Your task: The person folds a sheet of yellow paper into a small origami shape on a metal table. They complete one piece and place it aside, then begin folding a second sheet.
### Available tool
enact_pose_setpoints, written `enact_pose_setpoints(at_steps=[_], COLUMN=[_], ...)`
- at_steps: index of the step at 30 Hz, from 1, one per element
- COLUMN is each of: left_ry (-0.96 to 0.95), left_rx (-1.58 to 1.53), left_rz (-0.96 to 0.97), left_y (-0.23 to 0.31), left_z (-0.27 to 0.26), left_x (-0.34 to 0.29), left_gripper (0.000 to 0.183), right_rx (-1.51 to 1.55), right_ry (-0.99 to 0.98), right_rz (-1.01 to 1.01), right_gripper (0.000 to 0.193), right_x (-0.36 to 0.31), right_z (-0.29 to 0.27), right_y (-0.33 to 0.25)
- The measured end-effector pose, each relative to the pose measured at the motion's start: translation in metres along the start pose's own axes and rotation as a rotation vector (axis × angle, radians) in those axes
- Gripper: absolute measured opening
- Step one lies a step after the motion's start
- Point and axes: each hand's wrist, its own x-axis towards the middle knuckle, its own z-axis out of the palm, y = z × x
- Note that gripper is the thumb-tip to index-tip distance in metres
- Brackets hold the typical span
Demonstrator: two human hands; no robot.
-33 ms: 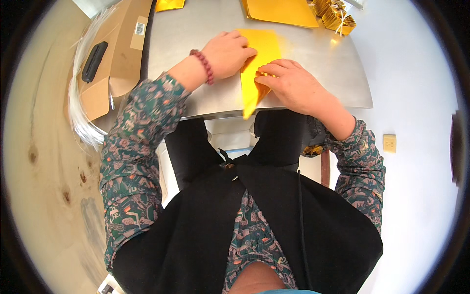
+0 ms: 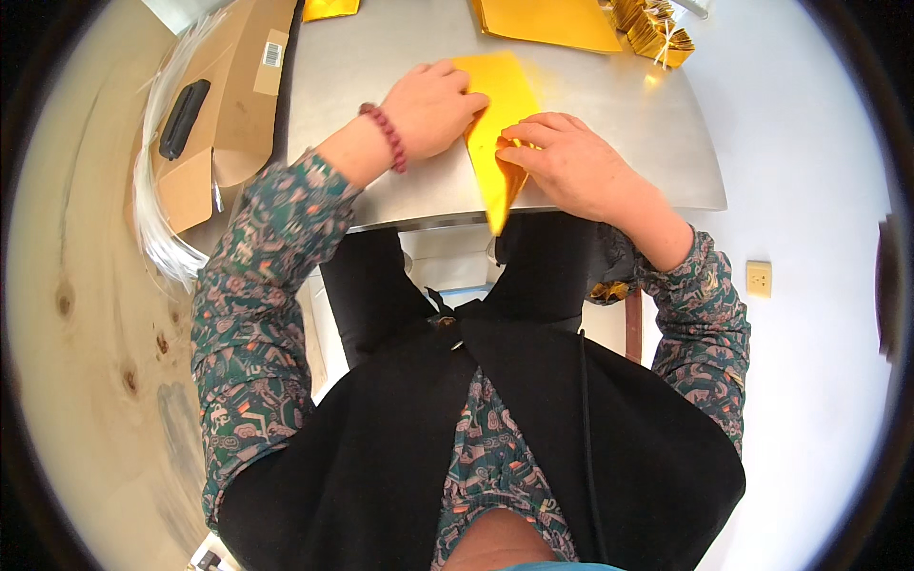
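A shiny gold sheet of paper (image 2: 503,90), partly folded, is held between my hands above the near part of a metal table (image 2: 381,43). Its pointed lower end hangs just over the table's front edge. My left hand (image 2: 430,109), with a dark red bead bracelet at the wrist, is closed on the sheet's left edge, fingers curled. From the right, my right hand (image 2: 576,167) pinches a folded part between thumb and fingers. Both hands partly hide the folds.
Gold sheets (image 2: 547,24) lie stacked at the table's far side. Pleated gold bundles (image 2: 657,38) tied with white are at the far right. Another gold piece (image 2: 329,8) lies far left. Beside the table stand a cardboard box (image 2: 238,105) and a bundle of clear strands (image 2: 152,205).
My left hand has shifted slightly left with the sheet's upper part. The sheet's lower tip has swung a little to the right. My right hand has barely moved.
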Motion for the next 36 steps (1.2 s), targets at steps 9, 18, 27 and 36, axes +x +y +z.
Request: enact_pose_setpoints(at_steps=[9,18,27,36], left_ry=[0.106,0.289,0.373,0.391], left_rx=[-0.107,-0.392,-0.386,-0.446], left_rz=[-0.289,-0.280,-0.346,-0.347], left_y=[0.043,0.095,0.059,0.061], left_z=[-0.017,-0.023,-0.013,-0.014], left_x=[-0.078,-0.085,-0.143,-0.151], left_gripper=[0.036,0.042,0.034,0.045], right_rx=[0.114,0.190,0.188,0.239], right_ry=[-0.144,0.078,0.113,0.202], right_rz=[0.120,0.083,0.176,0.260], right_gripper=[0.031,0.059,0.080,0.063], right_x=[0.017,0.012,0.004,0.017], right_z=[-0.010,0.003,0.010,0.009], right_y=[0.004,-0.013,-0.034,-0.053])
